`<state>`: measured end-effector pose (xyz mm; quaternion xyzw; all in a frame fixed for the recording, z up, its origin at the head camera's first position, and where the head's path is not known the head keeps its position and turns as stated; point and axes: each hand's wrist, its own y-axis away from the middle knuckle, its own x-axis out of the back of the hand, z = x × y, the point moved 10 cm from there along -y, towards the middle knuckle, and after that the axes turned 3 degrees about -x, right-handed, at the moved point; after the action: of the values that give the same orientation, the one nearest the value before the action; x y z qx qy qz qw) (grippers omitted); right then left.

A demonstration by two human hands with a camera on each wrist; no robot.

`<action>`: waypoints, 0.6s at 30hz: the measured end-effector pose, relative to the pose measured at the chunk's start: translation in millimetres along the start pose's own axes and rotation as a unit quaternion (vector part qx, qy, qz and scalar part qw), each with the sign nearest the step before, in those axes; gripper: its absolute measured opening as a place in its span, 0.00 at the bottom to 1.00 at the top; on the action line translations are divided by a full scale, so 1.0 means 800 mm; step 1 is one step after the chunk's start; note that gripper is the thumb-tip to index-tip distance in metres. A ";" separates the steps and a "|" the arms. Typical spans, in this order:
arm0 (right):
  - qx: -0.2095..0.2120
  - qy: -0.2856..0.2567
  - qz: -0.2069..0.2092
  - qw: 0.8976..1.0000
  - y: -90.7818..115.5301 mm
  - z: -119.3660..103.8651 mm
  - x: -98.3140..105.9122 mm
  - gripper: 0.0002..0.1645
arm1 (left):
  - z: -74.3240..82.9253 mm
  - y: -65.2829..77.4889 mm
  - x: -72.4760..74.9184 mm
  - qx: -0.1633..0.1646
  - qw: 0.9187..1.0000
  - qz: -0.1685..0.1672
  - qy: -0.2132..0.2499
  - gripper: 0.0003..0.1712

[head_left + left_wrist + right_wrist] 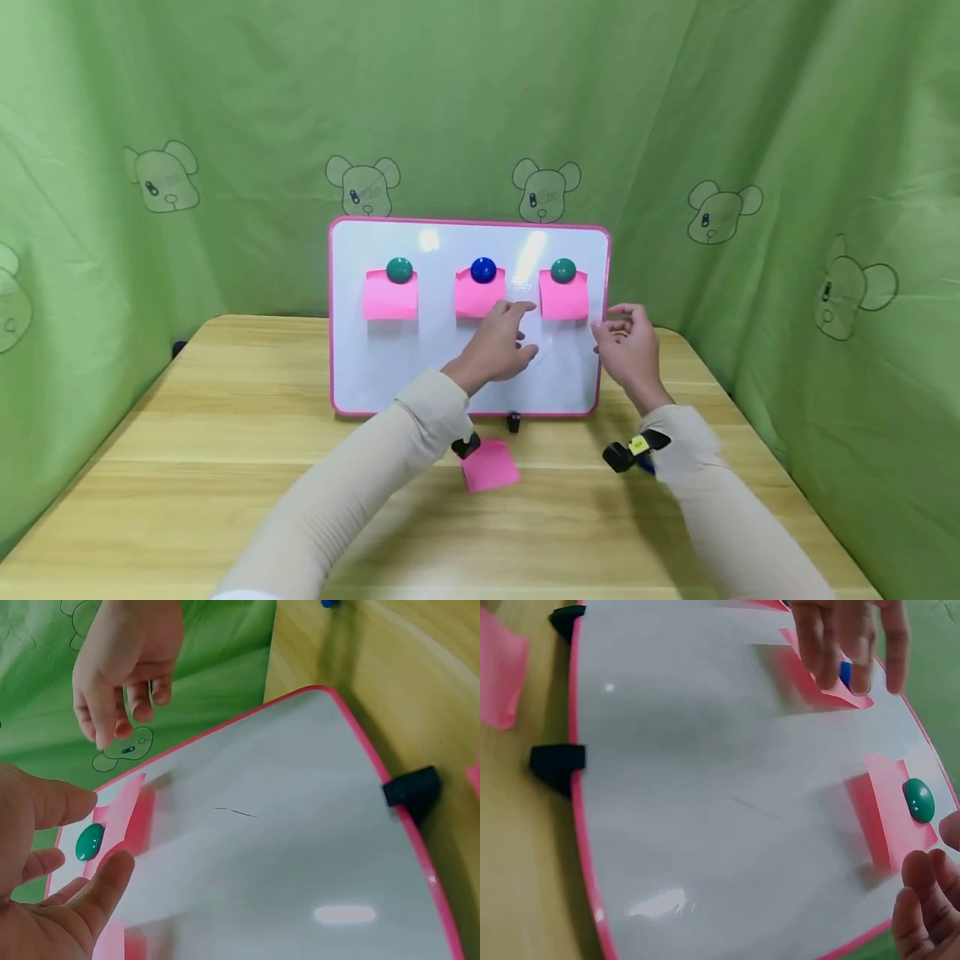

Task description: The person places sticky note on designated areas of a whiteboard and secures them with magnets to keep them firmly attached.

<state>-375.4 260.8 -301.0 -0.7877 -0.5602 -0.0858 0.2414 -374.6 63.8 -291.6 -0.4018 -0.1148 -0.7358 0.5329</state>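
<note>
A whiteboard (420, 367) with a pink frame stands on the table, bearing three pink sticky notes in a row. The left note (390, 304) is under a green magnet (400, 270), the middle note (474, 298) under a blue magnet (483, 269). Another green magnet (563, 270) pins the right note (565, 302), whose lower edge lifts off the board in the right wrist view. My left hand (495, 346), thumb and fingers spread, is before the board between the middle and right notes. At the board's right edge, my right hand (632, 348) has loosely bent fingers. Both hands hold nothing.
Another pink sticky note (491, 467) lies on the wooden table (247, 467) in front of the board. Black feet (559, 766) support the board's lower edge. Something blue (647, 464) is partly hidden by my right wrist. A green curtain (450, 92) surrounds the table.
</note>
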 end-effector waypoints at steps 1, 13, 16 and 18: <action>0.000 0.000 -0.005 1.000 0.003 0.002 0.003 0.23 | -0.002 0.005 0.000 0.000 1.000 -0.002 0.003 0.37; -0.020 0.046 -0.035 0.998 0.032 0.048 0.033 0.27 | -0.029 0.058 -0.007 -0.023 0.999 -0.029 0.020 0.36; -0.021 0.056 -0.035 0.998 0.039 0.060 0.039 0.27 | -0.038 0.066 -0.012 -0.020 0.999 -0.043 -0.001 0.36; -0.021 0.063 -0.036 0.997 0.044 0.068 0.042 0.28 | -0.044 0.072 -0.016 -0.018 0.998 -0.055 -0.014 0.35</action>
<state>-338.4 306.4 -344.4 -0.7650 -0.5702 -0.1556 0.2557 -338.9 28.4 -338.6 -0.4147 -0.1308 -0.7602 0.4827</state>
